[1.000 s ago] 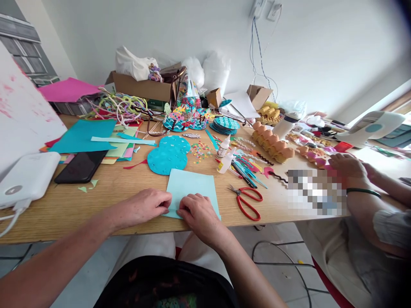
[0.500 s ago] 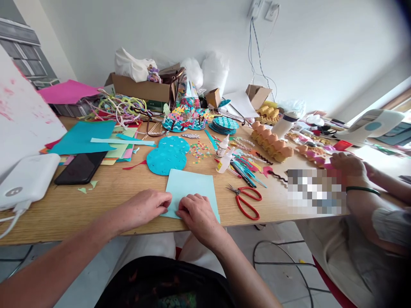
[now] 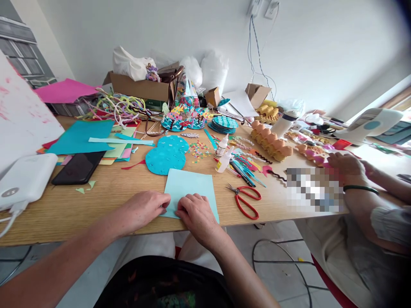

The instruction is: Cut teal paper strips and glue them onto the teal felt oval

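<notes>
The near edge of the pale blue paper sheet (image 3: 191, 186) is partly covered by the left hand (image 3: 146, 207) and the right hand (image 3: 197, 214), so any crease there cannot be made out. The fingers of both hands are curled against the sheet near that edge; whether paper is pinched between them cannot be told. To the right, whatever lies before a co-worker's hand (image 3: 348, 164) is hidden by a pixelated patch, and the white power bank (image 3: 28, 175) is cut off by the left border.

Since the earlier frames, almost nothing has been changed: the same hand positions are kept, with only a slight shift of the whole view.

The sheet is laid flat at the table's (image 3: 64, 218) front edge, between the blue cloud-shaped cutout (image 3: 165, 160) and the person, with red-handled scissors (image 3: 237, 192) to its right. Its far edge is set roughly along the table front; its sides are directed away from the person, and no clear long axis is shown.
</notes>
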Demonstrator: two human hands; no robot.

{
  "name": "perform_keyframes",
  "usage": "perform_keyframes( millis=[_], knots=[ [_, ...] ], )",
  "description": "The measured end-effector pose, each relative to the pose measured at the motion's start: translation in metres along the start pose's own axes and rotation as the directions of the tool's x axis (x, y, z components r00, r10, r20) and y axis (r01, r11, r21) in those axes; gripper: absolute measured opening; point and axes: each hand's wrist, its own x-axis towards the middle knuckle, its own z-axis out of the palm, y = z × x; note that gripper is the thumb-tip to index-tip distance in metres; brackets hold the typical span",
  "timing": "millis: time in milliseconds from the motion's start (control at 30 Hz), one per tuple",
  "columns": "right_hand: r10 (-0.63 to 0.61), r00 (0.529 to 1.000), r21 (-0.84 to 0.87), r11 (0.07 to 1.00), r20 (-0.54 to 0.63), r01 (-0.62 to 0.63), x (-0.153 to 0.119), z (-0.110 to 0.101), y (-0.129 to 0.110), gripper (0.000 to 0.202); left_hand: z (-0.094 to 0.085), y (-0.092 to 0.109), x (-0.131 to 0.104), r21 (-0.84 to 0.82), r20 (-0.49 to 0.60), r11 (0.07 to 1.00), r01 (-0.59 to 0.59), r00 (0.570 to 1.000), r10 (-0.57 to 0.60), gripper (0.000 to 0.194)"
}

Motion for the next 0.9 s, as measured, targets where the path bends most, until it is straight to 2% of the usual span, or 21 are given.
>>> perform_keyframes(
  millis=[67,133,233,333,467,567,900],
  knots=[
    [-0.003,1.000,0.001,1.000,-0.005,0.003,0.000,0.001,0.000,0.008,0.001,-0.001,0.000,0.031,-0.026,0.999,-0.030,0.999,0.030,0.013],
    [0.000,1.000,0.008,1.000,-0.012,0.000,0.001,0.001,0.000,0.008,0.001,-0.001,0.000,0.093,-0.098,0.991,-0.093,0.990,0.102,0.014],
    [0.011,1.000,0.018,1.000,-0.024,-0.011,0.001,0.002,0.000,0.009,0.004,0.001,0.000,0.234,-0.201,0.954,-0.187,0.951,0.236,0.014],
    [0.017,0.999,0.020,1.000,-0.032,-0.016,0.000,0.002,0.001,0.011,0.009,0.004,-0.004,0.296,-0.214,0.920,-0.258,0.920,0.327,0.014],
    [0.015,1.000,0.027,1.000,-0.021,-0.014,0.000,0.002,0.001,0.011,0.018,0.001,-0.015,0.186,-0.199,0.935,-0.303,0.920,0.338,0.022],
    [0.008,1.000,0.028,1.000,-0.017,-0.008,0.000,0.002,0.002,0.011,0.022,-0.006,-0.022,0.112,-0.247,0.941,-0.320,0.908,0.339,0.032],
    [-0.015,0.999,0.066,0.998,-0.038,0.017,-0.001,0.003,0.004,0.012,0.027,-0.010,-0.031,0.195,-0.388,0.927,-0.320,0.843,0.372,0.039]
  ],
)
